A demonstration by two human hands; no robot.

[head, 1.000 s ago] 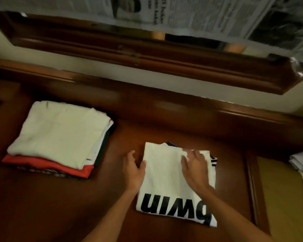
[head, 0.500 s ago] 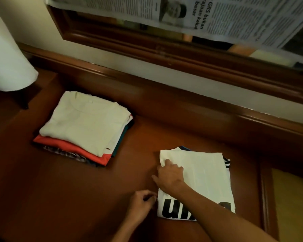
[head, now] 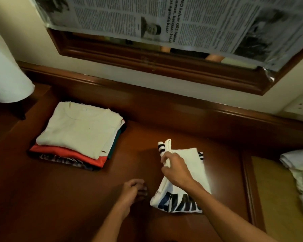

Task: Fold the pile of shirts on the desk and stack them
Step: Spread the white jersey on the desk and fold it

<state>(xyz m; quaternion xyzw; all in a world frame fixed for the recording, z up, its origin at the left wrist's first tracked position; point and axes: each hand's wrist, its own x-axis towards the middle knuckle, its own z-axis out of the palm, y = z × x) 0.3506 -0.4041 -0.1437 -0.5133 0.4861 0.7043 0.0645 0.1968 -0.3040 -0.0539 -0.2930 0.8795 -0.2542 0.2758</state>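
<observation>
Two hands were at work: my right hand [head: 176,169] pinched the folded white shirt [head: 185,179] by its left edge, my left hand [head: 133,190] loosely curled and empty beside it, so I judged both should carry it level leftward onto the stack [head: 79,133].

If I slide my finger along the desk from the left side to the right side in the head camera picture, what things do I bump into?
White lamp shade → stack of folded shirts → left hand → white shirt with black letters, pinched at its edge by the right hand → pile of unfolded shirts.
</observation>
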